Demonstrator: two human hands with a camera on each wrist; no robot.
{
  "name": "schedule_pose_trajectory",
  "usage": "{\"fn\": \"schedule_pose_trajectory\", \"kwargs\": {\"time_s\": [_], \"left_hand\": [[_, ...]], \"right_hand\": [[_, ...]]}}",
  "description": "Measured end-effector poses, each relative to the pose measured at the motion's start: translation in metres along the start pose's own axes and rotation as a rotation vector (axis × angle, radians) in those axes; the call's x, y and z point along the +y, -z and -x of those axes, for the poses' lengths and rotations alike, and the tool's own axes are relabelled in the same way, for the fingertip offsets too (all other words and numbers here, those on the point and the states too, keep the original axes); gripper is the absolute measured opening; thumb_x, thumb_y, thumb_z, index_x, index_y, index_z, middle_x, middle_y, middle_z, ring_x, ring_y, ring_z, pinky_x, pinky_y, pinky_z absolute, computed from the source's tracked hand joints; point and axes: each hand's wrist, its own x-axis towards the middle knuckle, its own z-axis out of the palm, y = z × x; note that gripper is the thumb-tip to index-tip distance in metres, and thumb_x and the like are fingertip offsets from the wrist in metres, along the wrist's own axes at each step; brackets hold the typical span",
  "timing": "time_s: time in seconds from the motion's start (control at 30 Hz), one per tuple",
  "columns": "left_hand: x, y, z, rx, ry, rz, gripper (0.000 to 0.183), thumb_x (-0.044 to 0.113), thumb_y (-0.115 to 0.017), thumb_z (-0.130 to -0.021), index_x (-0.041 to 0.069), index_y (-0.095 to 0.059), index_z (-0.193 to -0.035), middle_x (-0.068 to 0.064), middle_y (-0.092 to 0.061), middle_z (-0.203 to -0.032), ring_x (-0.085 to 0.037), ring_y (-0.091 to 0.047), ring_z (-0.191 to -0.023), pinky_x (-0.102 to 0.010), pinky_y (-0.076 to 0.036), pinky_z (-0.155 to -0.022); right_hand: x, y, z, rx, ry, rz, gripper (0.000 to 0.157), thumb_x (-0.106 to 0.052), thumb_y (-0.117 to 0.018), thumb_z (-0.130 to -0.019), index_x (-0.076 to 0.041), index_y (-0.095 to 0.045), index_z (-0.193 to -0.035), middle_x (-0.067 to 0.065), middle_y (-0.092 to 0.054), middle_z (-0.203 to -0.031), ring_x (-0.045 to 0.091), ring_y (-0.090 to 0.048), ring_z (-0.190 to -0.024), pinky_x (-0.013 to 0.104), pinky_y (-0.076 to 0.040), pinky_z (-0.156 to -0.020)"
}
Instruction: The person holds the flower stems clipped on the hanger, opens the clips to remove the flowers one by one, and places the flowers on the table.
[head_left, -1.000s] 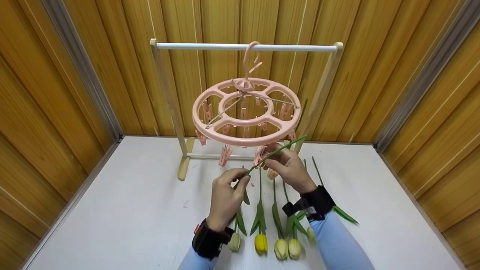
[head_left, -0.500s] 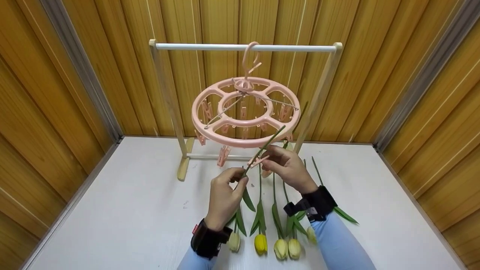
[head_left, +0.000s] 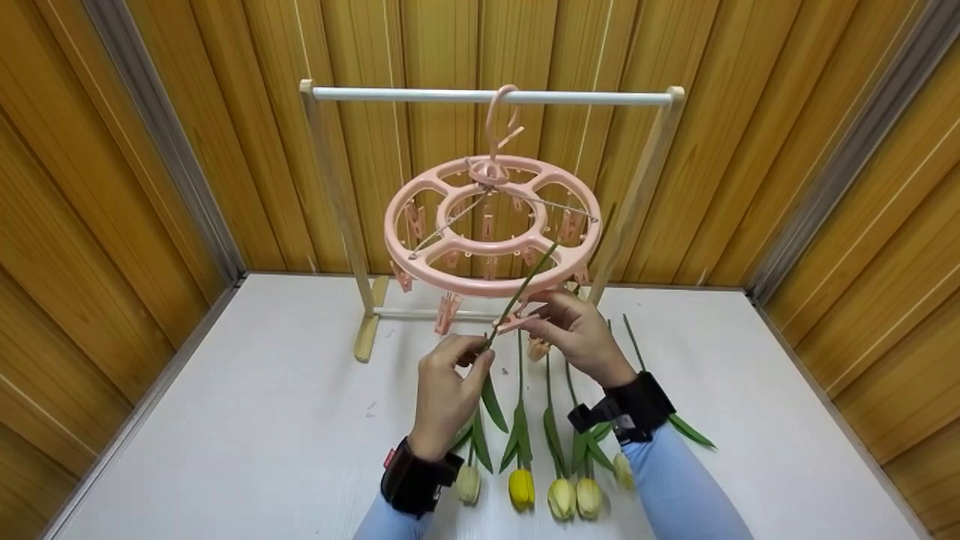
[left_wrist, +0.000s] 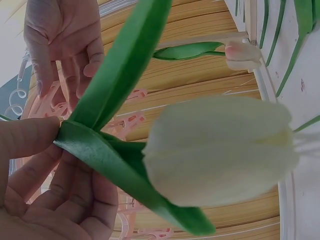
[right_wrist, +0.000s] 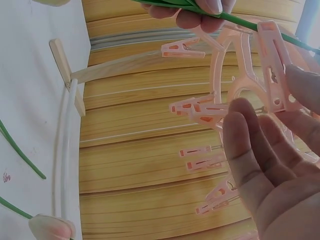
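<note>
My left hand (head_left: 454, 394) pinches the green stem (head_left: 527, 285) of a tulip between thumb and fingers, near its leaves. The pale white bloom (left_wrist: 220, 150) faces away from the palm in the left wrist view; my hand hides it in the head view. My right hand (head_left: 576, 334) holds a pink clothespin (right_wrist: 274, 67) between thumb and fingers. This clothespin hangs from the front rim of a round pink drying hanger (head_left: 491, 285). The stem crosses the clothespin's far end in the right wrist view; I cannot tell whether it lies between the pin's jaws.
The hanger hooks over the white bar (head_left: 412, 94) of a wooden-legged stand. More pink clothespins (head_left: 448, 313) dangle around it. Several tulips lie on the white table, including a yellow one (head_left: 522, 489). Another pale pink bloom (left_wrist: 242, 56) shows near the stand.
The held stem has swung steeper, its tip moving left and up to the hanger's front rim. My right hand has turned the clothespin from hanging down to nearly level, towards the stem.
</note>
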Motion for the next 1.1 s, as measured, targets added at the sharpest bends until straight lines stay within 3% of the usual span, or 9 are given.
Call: {"fn": "schedule_pose_trajectory", "kwargs": {"time_s": [0.33,0.53,0.7,0.83,1.1], "left_hand": [[-0.0012,0.0026,-0.0012,0.008,0.024,0.004,0.007,0.001,-0.076,-0.09,0.003,-0.077,-0.097,-0.004,-0.071,-0.085,-0.016,-0.066,-0.076,-0.039,-0.058,-0.069],[-0.0018,0.0037,-0.0012,0.0,0.034,0.014,0.009,0.001,-0.078,-0.089,0.003,-0.077,-0.097,-0.004,-0.071,-0.084,-0.017,-0.066,-0.075,-0.039,-0.059,-0.069],[-0.002,0.0049,-0.0008,-0.015,0.046,0.012,0.01,0.001,-0.079,-0.087,0.004,-0.077,-0.097,-0.004,-0.071,-0.086,-0.016,-0.066,-0.075,-0.032,-0.058,-0.069],[-0.0033,0.0053,-0.001,-0.017,0.044,-0.001,0.012,0.001,-0.08,-0.085,0.005,-0.077,-0.095,-0.003,-0.071,-0.086,-0.014,-0.066,-0.074,-0.028,-0.057,-0.068],[-0.0035,0.0064,-0.0007,-0.019,0.047,0.003,0.011,0.001,-0.08,-0.087,0.004,-0.077,-0.096,-0.004,-0.072,-0.086,-0.016,-0.067,-0.075,-0.04,-0.059,-0.069]], "right_hand": [[-0.0023,0.0007,0.0014,0.0,-0.025,-0.024,0.034,0.002,-0.064,-0.099,0.008,-0.061,-0.132,0.024,-0.067,-0.115,0.008,-0.07,-0.088,0.02,-0.055,-0.07],[-0.0039,-0.0006,0.0013,0.025,-0.032,-0.003,0.028,0.001,-0.066,-0.099,0.006,-0.066,-0.126,0.023,-0.071,-0.115,0.013,-0.072,-0.096,0.02,-0.055,-0.072],[-0.0045,-0.0016,0.0018,0.039,-0.02,0.006,0.022,0.002,-0.066,-0.098,0.006,-0.068,-0.12,0.023,-0.073,-0.114,0.014,-0.072,-0.1,0.022,-0.056,-0.078],[-0.0044,-0.0021,0.0023,0.047,-0.006,0.011,0.019,0.002,-0.067,-0.097,0.005,-0.07,-0.116,0.022,-0.072,-0.111,0.014,-0.072,-0.094,0.024,-0.056,-0.074],[-0.0061,-0.004,0.0022,0.058,0.004,-0.008,0.019,0.002,-0.07,-0.095,0.004,-0.072,-0.115,0.022,-0.072,-0.11,0.016,-0.073,-0.095,0.024,-0.057,-0.071]]}}
